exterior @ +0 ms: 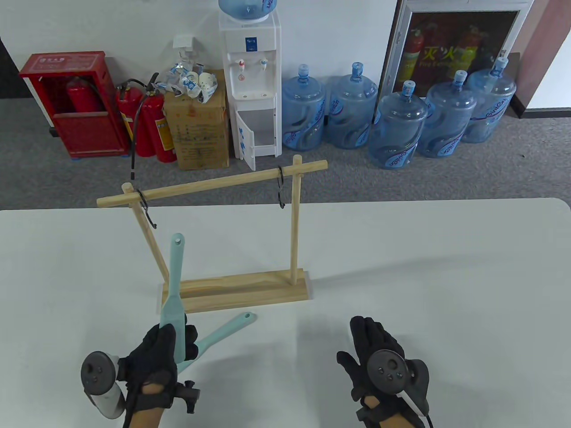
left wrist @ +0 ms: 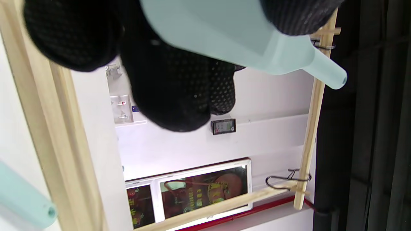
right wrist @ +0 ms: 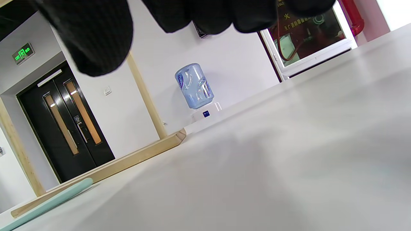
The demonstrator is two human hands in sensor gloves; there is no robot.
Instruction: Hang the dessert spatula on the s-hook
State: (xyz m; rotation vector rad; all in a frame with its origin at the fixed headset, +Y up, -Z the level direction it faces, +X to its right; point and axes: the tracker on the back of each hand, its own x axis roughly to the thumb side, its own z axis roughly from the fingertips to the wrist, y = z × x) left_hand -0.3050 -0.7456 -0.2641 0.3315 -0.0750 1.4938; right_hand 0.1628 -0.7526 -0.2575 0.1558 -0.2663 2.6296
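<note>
**While one spatula rises toward the hook, a second waits on the table**

As we read the scene from the left, our left hand (exterior: pixel 156 356) has its fingers clamped around the blade of a pale-green dessert spatula (exterior: pixel 173 285), handle pointing up toward the left s-hook (exterior: pixel 147 209) on the wooden rack (exterior: pixel 236 290). We judge the spatula light and stiff, probably smooth plastic or silicone that could slip in a glove; holding it low by the broad blade leaves the hanging hole (exterior: pixel 178 240) at the handle's tip free for the hook. That hole sits below the hook, not yet on it. A second spatula (exterior: pixel 223 332) lies on the table (exterior: pixel 446 276) just beside the hand. Farther right, another s-hook (exterior: pixel 281 191) hangs bare. Our right hand (exterior: pixel 379 356) rests on the table, fingers loosely together, holding nothing. In the left wrist view the handle's tip is foreshortened, so the hole is hidden; the left hook's opening is thin and hard to make out.
</note>
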